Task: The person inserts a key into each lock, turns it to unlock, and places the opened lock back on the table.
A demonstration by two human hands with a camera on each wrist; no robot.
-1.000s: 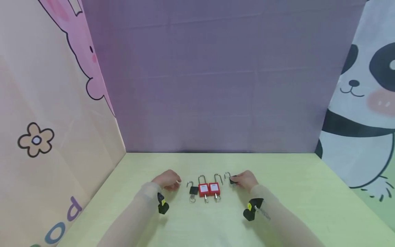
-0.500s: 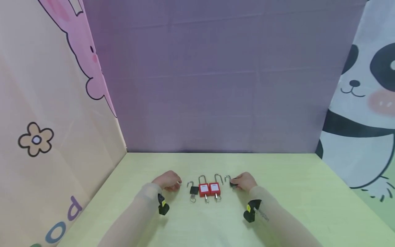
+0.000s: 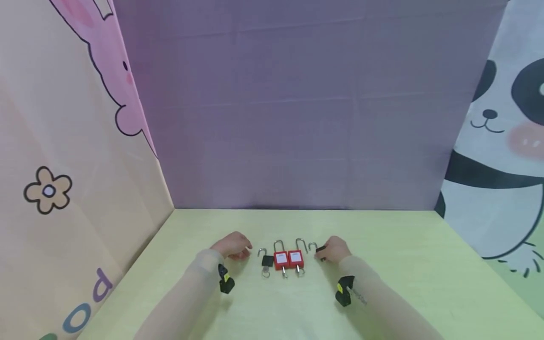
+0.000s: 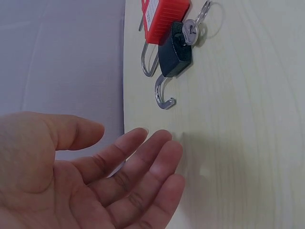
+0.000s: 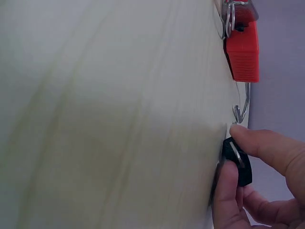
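Four-fingered grip aside, my right hand [image 3: 333, 249] pinches a black padlock [image 5: 245, 175] between thumb and fingers at the right end of a row of padlocks. A thin metal piece [image 5: 237, 153], perhaps its key, shows on the near face. Its shackle [image 3: 312, 245] stands unlatched. To the left of it lie two red padlocks [image 3: 281, 260] with white labels and keys. Another black padlock [image 4: 174, 55], shackle unlatched and key inserted, ends the row at the left. My left hand [image 3: 233, 244] hovers beside that one, fingers loosely bent, holding nothing.
The padlocks lie on a pale wood-grain table [image 3: 272, 307]. A purple-grey cloth [image 3: 272, 118] hangs behind its far edge. Printed cloths with cartoon figures [image 3: 488, 189] flank both sides.
My right hand has turned the black padlock, and less of its body shows in the head view. The left hand stays almost where it was.
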